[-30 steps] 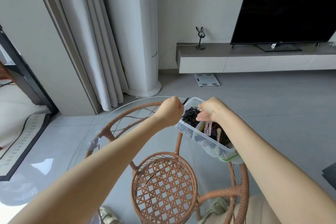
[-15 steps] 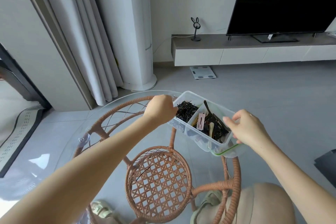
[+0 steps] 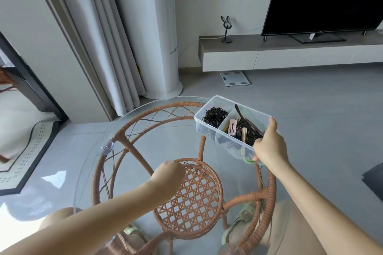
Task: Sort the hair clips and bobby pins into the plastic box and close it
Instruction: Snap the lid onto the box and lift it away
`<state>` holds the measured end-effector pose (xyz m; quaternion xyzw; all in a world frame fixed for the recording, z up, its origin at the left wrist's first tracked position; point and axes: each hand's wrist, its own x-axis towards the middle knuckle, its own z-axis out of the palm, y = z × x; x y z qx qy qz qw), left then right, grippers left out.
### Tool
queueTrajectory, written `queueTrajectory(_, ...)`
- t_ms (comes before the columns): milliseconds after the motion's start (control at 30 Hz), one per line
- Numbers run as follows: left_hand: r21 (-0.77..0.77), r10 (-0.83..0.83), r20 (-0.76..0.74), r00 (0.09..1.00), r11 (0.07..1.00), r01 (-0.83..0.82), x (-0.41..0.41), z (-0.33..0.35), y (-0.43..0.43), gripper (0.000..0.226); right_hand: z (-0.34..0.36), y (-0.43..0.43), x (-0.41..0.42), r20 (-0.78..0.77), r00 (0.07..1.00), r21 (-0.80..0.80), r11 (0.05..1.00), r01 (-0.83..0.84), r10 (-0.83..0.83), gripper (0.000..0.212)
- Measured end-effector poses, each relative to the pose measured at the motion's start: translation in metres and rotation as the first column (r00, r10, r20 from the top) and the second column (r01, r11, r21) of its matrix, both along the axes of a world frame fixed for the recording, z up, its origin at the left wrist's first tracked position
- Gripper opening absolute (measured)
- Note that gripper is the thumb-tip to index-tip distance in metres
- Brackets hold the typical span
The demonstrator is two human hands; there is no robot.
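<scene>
Right hand (image 3: 269,147) is clamping the near end of the box (image 3: 215,107), thumb along the far rim, fingers under the near wall, and is holding it above the glass table (image 3: 87,163). Left hand (image 3: 169,174) is hovering over the tabletop, curled; whether it is pinching anything cannot be told. Pins (image 3: 214,116) and clips (image 3: 244,130) are lying in separate compartments. Thin, smooth plastic is likely making the box light, flexible and slippery; gripping both short ends looks safest.

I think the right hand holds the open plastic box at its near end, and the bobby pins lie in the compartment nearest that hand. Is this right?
Not quite. The head view shows the bobby pins in the far compartment of the plastic box, away from the right hand.
</scene>
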<state>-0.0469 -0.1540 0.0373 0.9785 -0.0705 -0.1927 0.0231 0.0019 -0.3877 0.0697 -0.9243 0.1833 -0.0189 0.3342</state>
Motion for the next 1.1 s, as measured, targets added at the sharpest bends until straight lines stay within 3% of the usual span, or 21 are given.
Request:
queueTrajectory(167,-0.103,0.118,0.063,0.991,0.988,-0.111,-0.002,0.019,0.010,0.018,0.007,0.005,-0.019,0.046,0.996,-0.042,0.996,-0.074,0.076,0.070)
queueTrajectory(367,-0.273,0.126,0.383,0.915,0.962,-0.018,0.007,0.078,0.034,0.015,-0.003,0.031,-0.040,0.036,0.961,-0.126,0.955,-0.268,0.275,0.072)
queueTrajectory(500,-0.219,0.042,0.346,0.937,0.975,0.037,0.014,0.069,0.034,0.017,-0.017,0.051,-0.047,0.041,0.919,-0.130,0.914,-0.385,0.393,0.076)
queueTrajectory(600,-0.179,0.006,0.253,0.967,0.983,0.041,0.017,0.050,0.038,0.022,-0.022,0.050,-0.048,0.067,0.895,-0.002,0.897,-0.442,0.441,0.062)
queueTrajectory(667,-0.164,-0.016,0.259,0.966,0.985,0.060,0.017,0.042,0.040,0.024,-0.019,0.036,-0.039,0.102,0.936,0.085,0.934,-0.347,0.338,0.051)
queueTrajectory(733,-0.212,-0.002,0.287,0.958,0.975,0.065,0.017,0.038,0.043,0.023,-0.021,0.014,-0.024,0.121,0.983,-0.028,0.990,-0.138,0.141,0.051)
queueTrajectory(800,-0.297,0.040,0.292,0.956,0.954,0.051,0.016,0.038,0.047,0.019,-0.027,-0.010,-0.010,0.111,0.992,-0.200,0.977,0.072,-0.051,0.059)
queueTrajectory(900,-0.297,0.059,0.308,0.950,0.954,0.037,0.013,0.040,0.056,0.011,-0.046,-0.041,0.007,-0.034,0.972,-0.241,0.946,0.218,-0.232,0.071)
queueTrajectory(967,-0.205,0.032,0.311,0.950,0.978,0.034,0.011,0.040,0.064,0.014,-0.057,-0.050,0.015,-0.140,0.952,-0.058,0.962,0.268,-0.273,0.061)
queueTrajectory(1033,-0.138,-0.003,0.296,0.955,0.989,0.046,0.009,0.037,0.069,0.015,-0.066,-0.051,0.019,-0.109,0.959,0.236,0.930,0.282,-0.263,0.037)
queueTrajectory(1100,-0.121,-0.015,0.293,0.956,0.991,0.053,0.009,0.035,0.070,0.015,-0.071,-0.048,0.022,-0.059,0.944,0.343,0.881,0.325,-0.325,0.032)
